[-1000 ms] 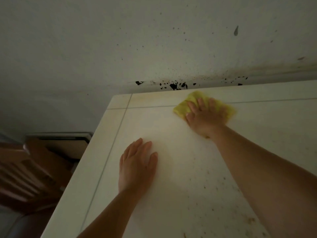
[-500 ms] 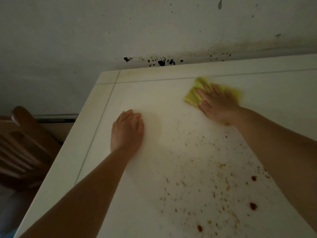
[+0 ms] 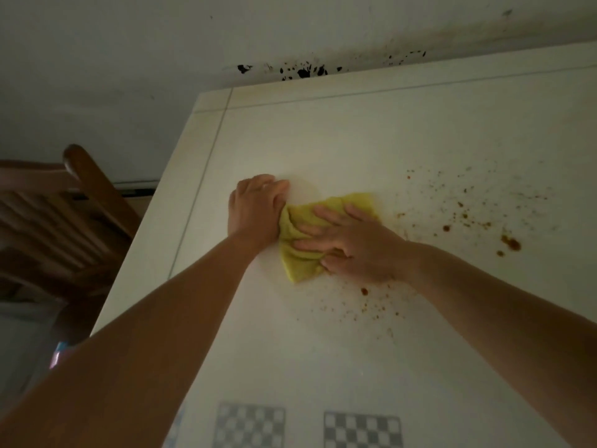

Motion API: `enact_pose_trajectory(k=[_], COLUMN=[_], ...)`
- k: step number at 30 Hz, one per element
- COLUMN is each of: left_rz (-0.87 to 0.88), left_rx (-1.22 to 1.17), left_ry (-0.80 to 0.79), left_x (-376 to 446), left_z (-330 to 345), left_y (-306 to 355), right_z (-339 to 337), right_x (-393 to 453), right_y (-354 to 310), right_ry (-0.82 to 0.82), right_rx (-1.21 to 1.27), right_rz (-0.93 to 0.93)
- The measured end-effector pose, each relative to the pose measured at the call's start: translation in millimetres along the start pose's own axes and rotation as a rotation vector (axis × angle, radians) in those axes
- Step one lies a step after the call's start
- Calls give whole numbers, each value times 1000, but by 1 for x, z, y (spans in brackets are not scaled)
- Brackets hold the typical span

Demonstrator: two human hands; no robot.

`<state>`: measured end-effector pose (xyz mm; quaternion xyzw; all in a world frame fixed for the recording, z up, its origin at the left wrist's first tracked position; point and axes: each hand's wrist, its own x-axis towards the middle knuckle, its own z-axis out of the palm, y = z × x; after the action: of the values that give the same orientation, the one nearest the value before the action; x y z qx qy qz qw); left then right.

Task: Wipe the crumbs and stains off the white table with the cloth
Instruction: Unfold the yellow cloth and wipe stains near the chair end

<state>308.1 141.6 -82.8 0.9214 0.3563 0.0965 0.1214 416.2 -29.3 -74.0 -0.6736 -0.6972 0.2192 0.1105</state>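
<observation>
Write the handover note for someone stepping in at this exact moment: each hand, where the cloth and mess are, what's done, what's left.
Right hand: flat, fingers spread, pressing the yellow cloth onto the white table.
Left hand: curled at the cloth's left edge, seemingly pinching it.
Done: the table's far left part looks clean.
Left: brown stains and crumbs to the right of the cloth, and specks just in front of it.
</observation>
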Motion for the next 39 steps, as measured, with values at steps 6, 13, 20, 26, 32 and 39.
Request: enact_pose_trajectory(k=[6, 13, 20, 26, 32, 39], left_rz=[43, 19, -4, -12, 36, -62], left_rx=[-54, -103, -72, -71, -164, -304], left_ry=[-23, -54, -53, -35, 2, 109], left_x=[-65, -120, -139, -138, -123, -79], left_z=[-8, -6, -6, -7, 4, 17], left_y=[1, 30, 40, 59, 85, 113], right_z=[32, 57, 69, 63, 56, 16], right_x=[-52, -106, -164, -215, -213, -145], right_y=[-62, -103, -102, -75, -55, 4], right_ry=[-46, -28, -50, -15, 28, 53], right_rx=[127, 251, 387, 459, 361, 105], right_rz=[-78, -100, -14, 123, 120, 136])
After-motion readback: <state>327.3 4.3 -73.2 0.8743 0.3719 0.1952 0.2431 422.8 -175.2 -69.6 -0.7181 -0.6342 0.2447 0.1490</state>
